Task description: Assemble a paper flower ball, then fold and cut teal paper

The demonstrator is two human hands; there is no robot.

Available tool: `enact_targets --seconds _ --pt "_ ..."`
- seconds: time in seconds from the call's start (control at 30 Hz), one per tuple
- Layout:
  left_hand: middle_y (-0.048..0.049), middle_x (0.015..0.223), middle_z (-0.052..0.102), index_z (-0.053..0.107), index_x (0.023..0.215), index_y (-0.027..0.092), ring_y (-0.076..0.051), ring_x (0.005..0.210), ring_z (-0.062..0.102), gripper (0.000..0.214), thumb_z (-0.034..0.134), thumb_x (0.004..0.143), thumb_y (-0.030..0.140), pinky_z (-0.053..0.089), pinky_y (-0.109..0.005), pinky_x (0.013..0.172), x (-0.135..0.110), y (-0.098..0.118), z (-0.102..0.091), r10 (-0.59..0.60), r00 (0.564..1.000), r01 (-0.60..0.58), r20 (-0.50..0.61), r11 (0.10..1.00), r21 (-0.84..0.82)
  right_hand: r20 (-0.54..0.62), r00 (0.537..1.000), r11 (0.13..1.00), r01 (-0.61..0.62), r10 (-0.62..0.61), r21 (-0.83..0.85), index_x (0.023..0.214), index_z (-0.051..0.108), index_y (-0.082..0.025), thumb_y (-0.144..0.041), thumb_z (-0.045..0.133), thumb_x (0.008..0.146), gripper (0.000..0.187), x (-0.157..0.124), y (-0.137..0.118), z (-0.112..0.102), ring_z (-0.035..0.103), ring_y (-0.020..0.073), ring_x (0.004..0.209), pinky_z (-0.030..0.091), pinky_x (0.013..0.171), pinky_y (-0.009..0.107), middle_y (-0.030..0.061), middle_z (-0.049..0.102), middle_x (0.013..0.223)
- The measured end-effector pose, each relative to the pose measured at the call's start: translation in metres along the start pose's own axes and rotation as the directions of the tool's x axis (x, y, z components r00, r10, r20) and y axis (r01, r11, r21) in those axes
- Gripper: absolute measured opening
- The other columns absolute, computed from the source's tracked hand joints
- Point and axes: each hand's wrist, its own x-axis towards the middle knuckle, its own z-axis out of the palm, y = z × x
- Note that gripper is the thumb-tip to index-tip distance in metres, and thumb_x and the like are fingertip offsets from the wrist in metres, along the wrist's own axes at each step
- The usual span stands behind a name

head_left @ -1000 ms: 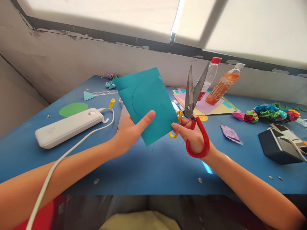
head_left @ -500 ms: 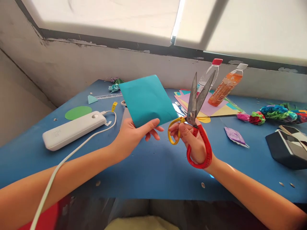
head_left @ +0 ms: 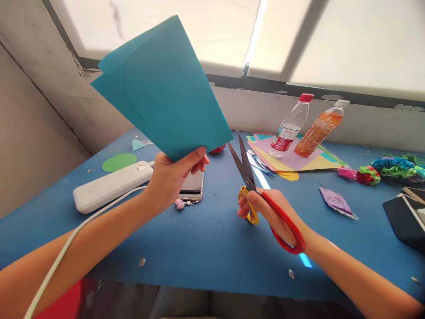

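Observation:
My left hand point(head_left: 172, 177) pinches the lower edge of a folded teal paper sheet point(head_left: 162, 88) and holds it up high in front of the window. A faint curved line shows on the sheet. My right hand point(head_left: 265, 212) grips scissors point(head_left: 252, 186) with one red and one yellow handle loop. Their blades are slightly apart and point up and to the left, toward the paper's lower corner without touching it. Both hands hover above the blue table point(head_left: 212, 239).
A phone point(head_left: 192, 188) lies under my left hand. A white power bank point(head_left: 109, 186) with a cable and a green paper circle point(head_left: 117, 162) sit left. Two bottles point(head_left: 303, 126) stand on coloured sheets point(head_left: 292, 157). Tissue flowers point(head_left: 385, 168), a purple wrapper point(head_left: 335, 201) and a black box point(head_left: 407, 215) lie right.
My left hand has lifted the teal paper from chest height up toward the window. My right hand lowered the scissors and tilted the blades leftward, and they are less wide apart.

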Motion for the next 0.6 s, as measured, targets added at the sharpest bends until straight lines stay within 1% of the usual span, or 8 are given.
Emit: enact_targets --seconds 0.07,0.13,0.2,0.23,0.3,0.4,0.5,0.6 --pt "0.0006 0.063 0.064 0.066 0.064 0.017 -0.010 0.057 0.055 0.013 0.073 0.073 0.024 0.043 -0.023 0.054 0.000 0.001 -0.001 -0.019 1.000 0.019 0.007 1.000 0.021 0.078 0.997 0.999 -0.003 -0.001 0.045 0.075 0.057 -0.017 -0.072 0.041 0.083 0.058 0.000 0.001 0.001 0.053 0.0153 0.061 0.043 0.058 0.029 0.0048 0.058 0.068" --pt "0.0003 0.062 0.063 0.065 0.063 0.017 -0.010 0.055 0.053 0.018 0.072 0.075 0.028 0.041 -0.023 0.051 -0.001 0.002 -0.002 -0.038 0.999 0.037 0.023 0.999 0.030 0.094 0.991 0.992 0.082 -0.091 0.097 0.083 0.055 -0.017 -0.076 0.037 0.081 0.062 0.001 0.007 0.002 0.046 0.0132 0.060 0.041 0.059 0.029 0.0034 0.054 0.072" --pt "-0.0002 0.060 0.062 0.064 0.061 0.017 -0.009 0.052 0.052 0.023 0.068 0.079 0.032 0.039 -0.022 0.048 -0.002 0.003 -0.002 -0.044 0.998 0.042 0.041 0.999 0.032 0.072 0.980 0.978 0.179 -0.187 0.107 0.090 0.055 -0.018 -0.081 0.031 0.078 0.068 0.002 0.013 0.001 0.042 0.0128 0.062 0.041 0.061 0.029 0.0042 0.052 0.081" --pt "-0.0005 0.060 0.061 0.064 0.060 0.016 -0.009 0.051 0.051 0.027 0.066 0.081 0.033 0.039 -0.022 0.047 -0.003 0.003 -0.002 -0.045 0.998 0.042 0.053 0.998 0.044 0.073 0.974 0.974 0.206 -0.214 0.098 0.095 0.055 -0.019 -0.083 0.029 0.077 0.071 0.002 0.014 0.000 0.042 0.0137 0.066 0.042 0.063 0.030 0.0055 0.053 0.087" --pt "-0.0019 0.059 0.062 0.064 0.058 0.015 -0.009 0.049 0.052 0.032 0.063 0.083 0.035 0.040 -0.022 0.046 -0.006 0.004 0.000 -0.059 0.994 0.049 0.087 0.992 0.115 0.113 0.967 0.973 0.221 -0.228 0.068 0.106 0.055 -0.021 -0.083 0.029 0.076 0.074 -0.001 0.013 -0.001 0.047 0.0176 0.077 0.045 0.071 0.033 0.0085 0.054 0.099" --pt "-0.0037 0.059 0.065 0.068 0.060 0.015 -0.011 0.049 0.055 0.036 0.060 0.086 0.039 0.042 -0.023 0.046 -0.014 0.006 0.003 -0.071 0.990 0.037 0.125 0.967 0.252 0.242 0.946 0.976 0.214 -0.217 0.039 0.122 0.050 -0.025 -0.081 0.034 0.077 0.074 -0.008 0.003 -0.004 0.049 0.0237 0.098 0.044 0.084 0.038 0.0109 0.053 0.113" --pt "-0.0032 0.058 0.067 0.069 0.061 0.016 -0.013 0.047 0.058 0.034 0.061 0.085 0.038 0.043 -0.023 0.043 -0.023 0.009 0.007 -0.046 0.988 -0.004 0.145 0.944 0.330 0.307 0.926 0.975 0.211 -0.221 0.068 0.124 0.049 -0.025 -0.081 0.030 0.077 0.075 -0.013 -0.005 -0.004 0.049 0.0251 0.102 0.043 0.088 0.039 0.0116 0.053 0.115" --pt "-0.0025 0.058 0.069 0.069 0.059 0.018 -0.014 0.045 0.060 0.029 0.064 0.082 0.036 0.041 -0.024 0.039 -0.029 0.011 0.011 -0.039 0.986 -0.023 0.161 0.931 0.365 0.294 0.921 0.966 0.226 -0.254 0.129 0.119 0.052 -0.024 -0.082 0.027 0.076 0.076 -0.015 -0.003 -0.001 0.050 0.0249 0.099 0.043 0.086 0.038 0.0116 0.055 0.112"
